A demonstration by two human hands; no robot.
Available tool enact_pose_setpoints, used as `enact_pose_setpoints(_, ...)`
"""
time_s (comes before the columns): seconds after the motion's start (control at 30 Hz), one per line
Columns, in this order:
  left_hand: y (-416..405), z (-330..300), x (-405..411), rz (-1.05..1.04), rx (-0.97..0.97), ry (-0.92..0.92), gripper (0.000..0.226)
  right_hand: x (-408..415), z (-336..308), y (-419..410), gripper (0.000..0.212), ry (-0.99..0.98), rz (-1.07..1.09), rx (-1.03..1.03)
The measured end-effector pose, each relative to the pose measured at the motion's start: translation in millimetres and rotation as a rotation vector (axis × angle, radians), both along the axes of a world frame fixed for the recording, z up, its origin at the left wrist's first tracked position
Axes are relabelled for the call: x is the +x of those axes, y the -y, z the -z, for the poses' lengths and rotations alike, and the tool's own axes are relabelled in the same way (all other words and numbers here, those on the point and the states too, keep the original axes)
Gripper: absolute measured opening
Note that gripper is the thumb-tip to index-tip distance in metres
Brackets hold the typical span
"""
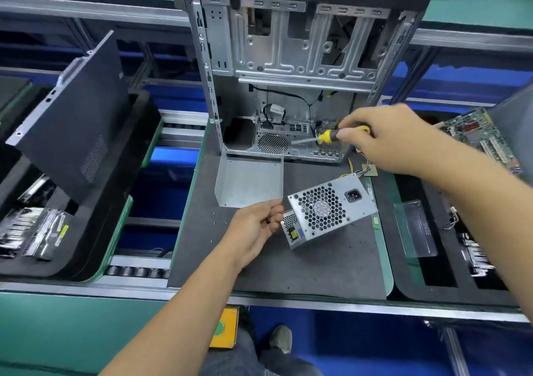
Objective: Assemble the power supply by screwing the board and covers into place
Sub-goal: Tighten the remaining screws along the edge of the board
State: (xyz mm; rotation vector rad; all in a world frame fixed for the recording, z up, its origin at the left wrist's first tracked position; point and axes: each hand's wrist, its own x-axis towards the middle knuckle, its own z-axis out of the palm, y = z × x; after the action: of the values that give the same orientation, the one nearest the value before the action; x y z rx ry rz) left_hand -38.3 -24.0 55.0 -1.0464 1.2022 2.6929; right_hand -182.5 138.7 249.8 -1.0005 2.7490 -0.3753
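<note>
A silver power supply box lies tilted on the dark mat, its honeycomb fan grille and power socket facing up. My left hand pinches its left end, fingers closed at the corner. My right hand hovers above and behind it, holding a yellow-and-black screwdriver whose shaft points left. A bent grey metal cover rests on the mat just left of the box. A few small screws lie scattered on the mat near my left hand.
An open computer case stands upright at the back of the mat. A black side panel leans in the left tray. A circuit board sits at the right, with a clear plastic piece below it. The conveyor rail runs along the front.
</note>
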Motion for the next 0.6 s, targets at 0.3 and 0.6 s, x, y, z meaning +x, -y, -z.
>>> enact_pose_setpoints(0.3,1.6,-32.3,5.5,-0.058,-0.069,-0.028,0.023,30.2,105.1,-32.2,0.05,1.089,0.737,-0.979)
enact_pose_setpoints(0.6,-15.2,-47.4,-3.2,0.015,0.04,-0.087,0.021,47.3,126.2,-46.1,0.004,0.947,0.646,-1.318)
